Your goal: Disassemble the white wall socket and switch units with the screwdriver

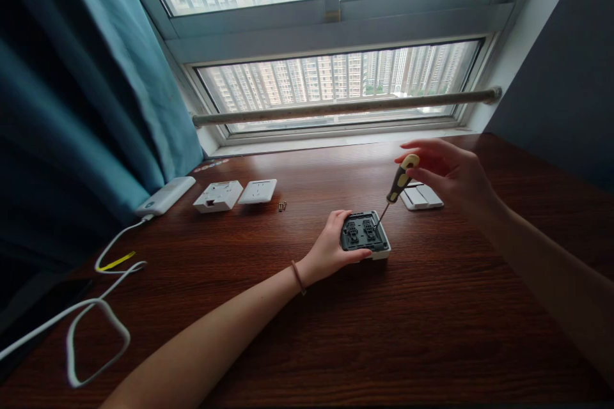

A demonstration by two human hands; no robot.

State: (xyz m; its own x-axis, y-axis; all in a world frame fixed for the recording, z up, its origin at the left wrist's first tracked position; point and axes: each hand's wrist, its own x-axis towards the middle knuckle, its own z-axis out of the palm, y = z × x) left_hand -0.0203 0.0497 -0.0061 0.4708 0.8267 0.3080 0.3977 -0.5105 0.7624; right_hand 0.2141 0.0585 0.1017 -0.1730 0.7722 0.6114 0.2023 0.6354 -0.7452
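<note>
My left hand (339,244) grips the left side of a wall switch base (359,239), a dark grey plate with two rocker mechanisms set on a white box. My right hand (446,169) pinches the top of a screwdriver (400,180) with a black and yellow handle. The screwdriver leans to the right, and its thin shaft reaches down to the right part of the switch plate. Whether the tip sits in a screw is too small to tell. Behind the screwdriver and right hand lies a white switch cover (422,197), partly hidden.
A white back box (218,197), a white socket panel (258,192) and a few small screws (282,206) lie on the brown wooden table (432,332). At left are a white power strip (165,196), its cable (122,339) and a blue curtain (158,96). A window stands behind.
</note>
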